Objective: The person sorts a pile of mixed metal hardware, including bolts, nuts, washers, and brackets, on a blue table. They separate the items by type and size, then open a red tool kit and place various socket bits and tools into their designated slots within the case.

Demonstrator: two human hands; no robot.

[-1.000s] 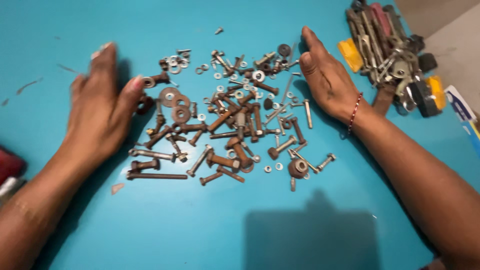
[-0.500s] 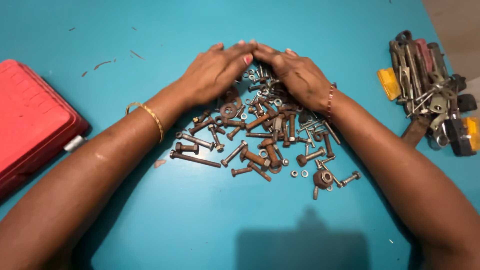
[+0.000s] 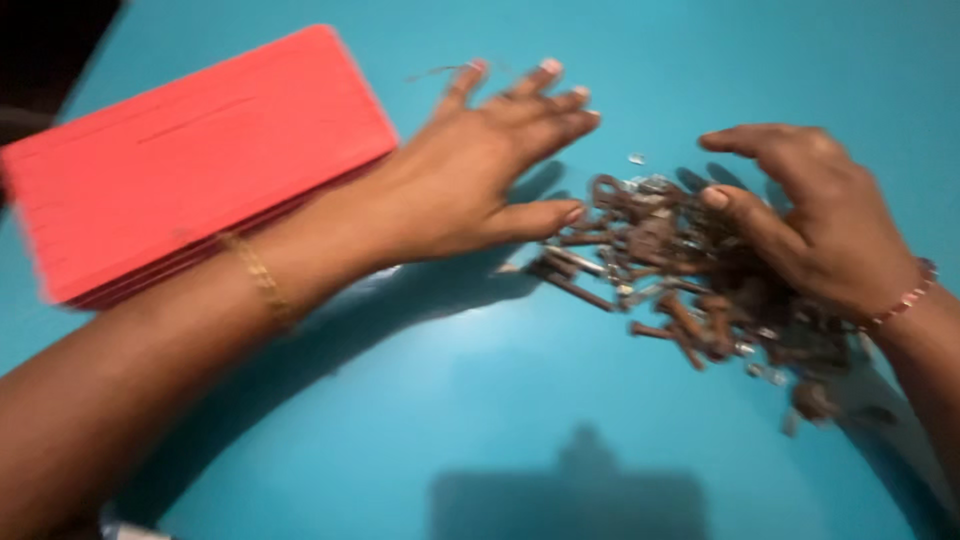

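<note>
A pile of rusty bolts, nuts and washers [image 3: 680, 270] lies on the teal table [image 3: 500, 430], blurred by motion. My left hand [image 3: 480, 170] is flat and spread just left of the pile, thumb tip touching its near edge. My right hand [image 3: 810, 220] curves over the pile's right side with fingers bent and resting on the hardware. Neither hand visibly grips a piece. I wear a gold bangle on the left wrist and a beaded bracelet on the right.
A red rectangular case [image 3: 190, 160] lies shut at the upper left, partly under my left forearm. Loose small pieces [image 3: 810, 400] trail toward the lower right of the pile. A shadow falls on the table at the bottom middle.
The view has swung right and closer, so the red case now fills the upper left. My hands have parted from the far side of the pile; the hardware is gathered tighter.
</note>
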